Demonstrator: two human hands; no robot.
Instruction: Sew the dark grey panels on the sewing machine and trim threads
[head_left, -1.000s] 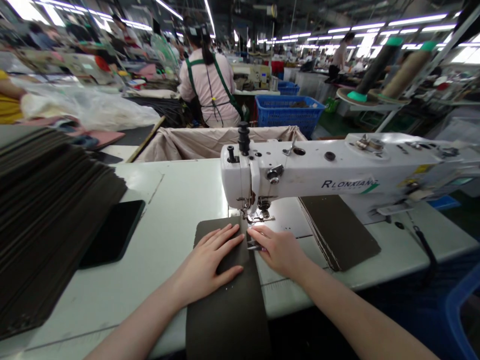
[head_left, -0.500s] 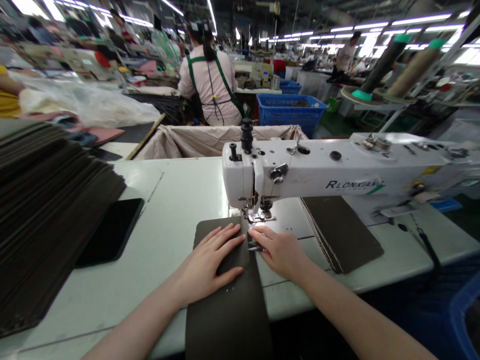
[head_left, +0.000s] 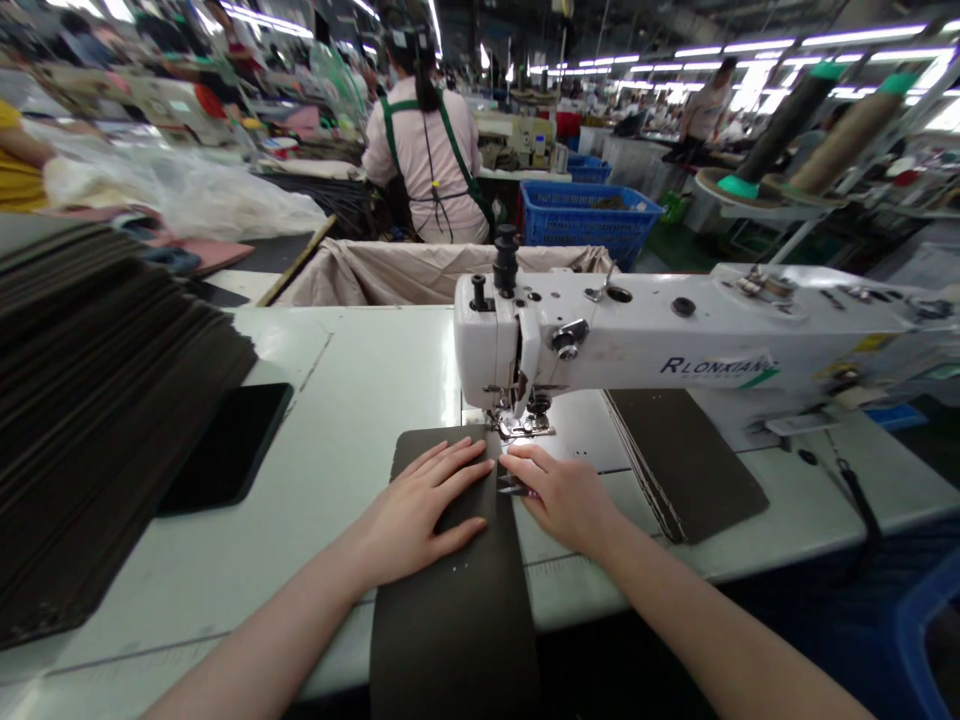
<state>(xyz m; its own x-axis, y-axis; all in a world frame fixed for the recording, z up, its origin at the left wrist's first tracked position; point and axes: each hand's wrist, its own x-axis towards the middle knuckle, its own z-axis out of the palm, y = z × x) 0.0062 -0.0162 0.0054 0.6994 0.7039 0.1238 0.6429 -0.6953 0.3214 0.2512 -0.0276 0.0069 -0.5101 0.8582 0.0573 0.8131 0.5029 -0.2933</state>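
A long dark olive fabric panel runs from the near table edge up to the presser foot of a white sewing machine. My left hand lies flat on the panel, fingers spread, pressing its upper part. At the panel's right edge, just before the foot, my right hand is closed around small thread snips. The blades of the snips stick out to the left over the fabric; their handle is mostly hidden in the palm. The right index fingertip touches the panel edge.
A tall stack of dark fabric panels stands at left, beside a black phone. More dark panels lie right of the needle area. Behind the table are a cloth-lined bin, a blue basket and a seated person.
The camera view has shifted slightly, so the machine sits a little farther right. Both hands and the panel keep practically the same position at the presser foot.
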